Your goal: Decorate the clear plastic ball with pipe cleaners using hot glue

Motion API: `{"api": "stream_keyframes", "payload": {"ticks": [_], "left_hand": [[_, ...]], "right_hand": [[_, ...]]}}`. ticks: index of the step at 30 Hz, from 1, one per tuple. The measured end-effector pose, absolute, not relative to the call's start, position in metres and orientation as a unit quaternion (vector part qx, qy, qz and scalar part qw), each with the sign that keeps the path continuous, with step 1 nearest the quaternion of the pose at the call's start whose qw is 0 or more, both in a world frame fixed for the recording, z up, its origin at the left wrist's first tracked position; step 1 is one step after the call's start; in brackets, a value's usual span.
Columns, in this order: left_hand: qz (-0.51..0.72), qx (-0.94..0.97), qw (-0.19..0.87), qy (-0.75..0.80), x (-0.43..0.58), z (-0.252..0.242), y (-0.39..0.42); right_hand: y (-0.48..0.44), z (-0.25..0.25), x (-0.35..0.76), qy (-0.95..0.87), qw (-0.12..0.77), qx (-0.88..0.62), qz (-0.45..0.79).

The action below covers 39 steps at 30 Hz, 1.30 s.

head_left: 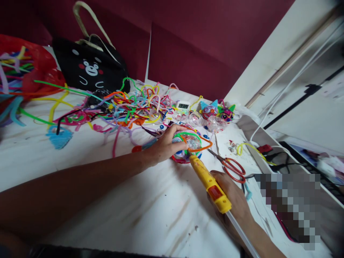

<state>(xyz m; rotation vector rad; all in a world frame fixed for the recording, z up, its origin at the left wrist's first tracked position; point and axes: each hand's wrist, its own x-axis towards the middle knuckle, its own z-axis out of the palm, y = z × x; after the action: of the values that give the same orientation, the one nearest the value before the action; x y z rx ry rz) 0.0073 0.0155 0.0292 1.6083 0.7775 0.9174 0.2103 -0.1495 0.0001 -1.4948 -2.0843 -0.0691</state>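
Observation:
My left hand (168,143) is curled over a clear ball (188,143) wrapped in green, orange and red pipe cleaners, holding it down on the white table (129,211). My right hand (231,197) grips a yellow glue gun (208,181). Its nozzle points up-left and touches the lower edge of the ball. A white glue stick sticks out of the gun's back end.
Red-handled scissors (232,166) lie right of the gun. A heap of coloured pipe cleaners (126,105) covers the far table. Behind it sit a black bear bag (90,70), a white timer (183,105), clear balls (195,118) and decorated figures (219,111). A red bag (40,68) lies at the left.

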Motion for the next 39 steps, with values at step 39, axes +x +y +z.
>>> {"api": "stream_keyframes", "payload": {"ticks": [39], "left_hand": [[0.384,0.677,0.537,0.325,0.007,0.026,0.016]], "right_hand": [[-0.153,0.015,0.201,-0.758,0.236,-0.608,0.003]]}}
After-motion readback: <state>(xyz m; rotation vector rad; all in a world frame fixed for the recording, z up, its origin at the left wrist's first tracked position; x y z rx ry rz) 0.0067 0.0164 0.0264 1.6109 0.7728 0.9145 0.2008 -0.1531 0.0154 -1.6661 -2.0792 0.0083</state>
